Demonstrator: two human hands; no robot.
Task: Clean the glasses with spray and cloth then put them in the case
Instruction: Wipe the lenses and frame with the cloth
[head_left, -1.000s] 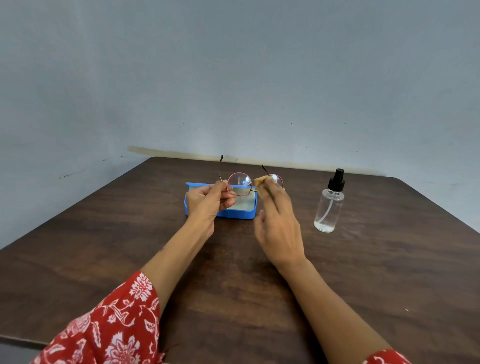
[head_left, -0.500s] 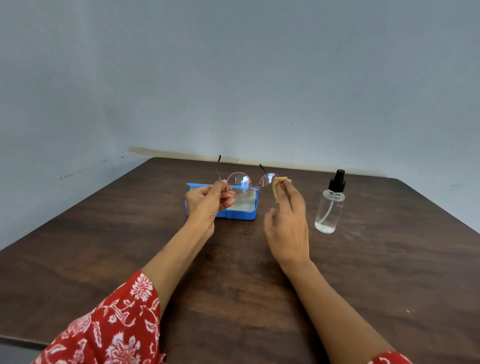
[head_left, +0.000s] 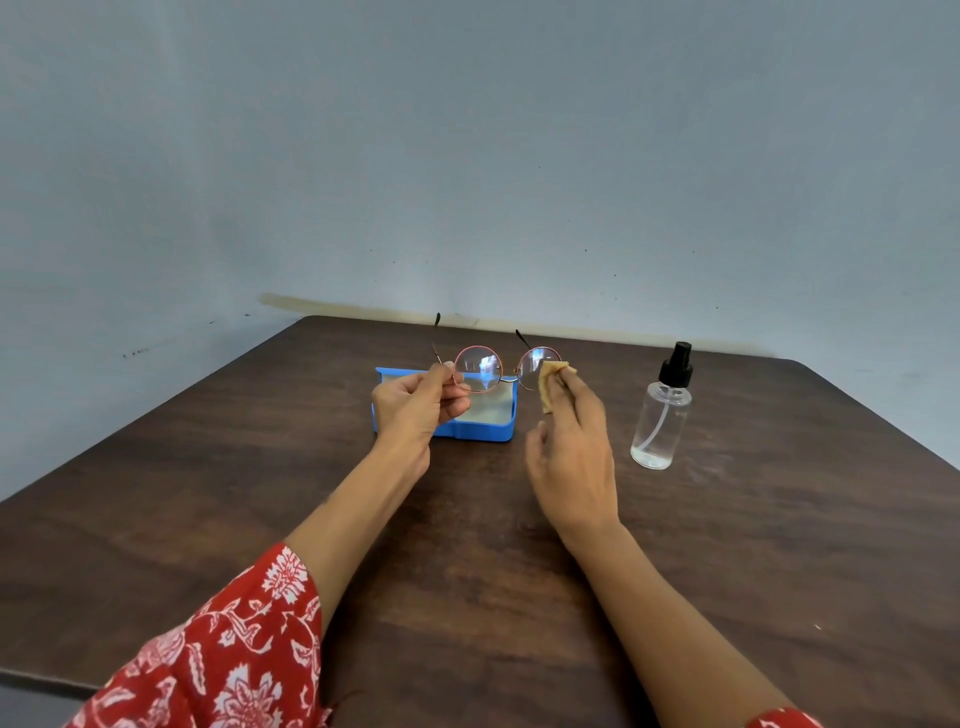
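Observation:
Round glasses (head_left: 478, 368) with a thin reddish frame are held up above the table, temples unfolded and pointing away from me. My left hand (head_left: 415, 408) pinches the frame at the left lens's outer edge. My right hand (head_left: 571, 441) holds a small tan cloth (head_left: 551, 385) against the outer edge of the right lens. Behind the glasses an open blue case (head_left: 480, 431) lies on the table. A clear spray bottle (head_left: 661, 413) with a black nozzle stands upright to the right of my right hand.
Everything rests on a dark wooden table (head_left: 779, 545) pushed against a grey wall. Its far edge runs just behind the case. My red floral sleeve (head_left: 218, 654) shows at the lower left.
My right hand has slid the cloth from the middle of the right lens to its outer right edge, uncovering most of that lens. My left hand and the glasses stayed put.

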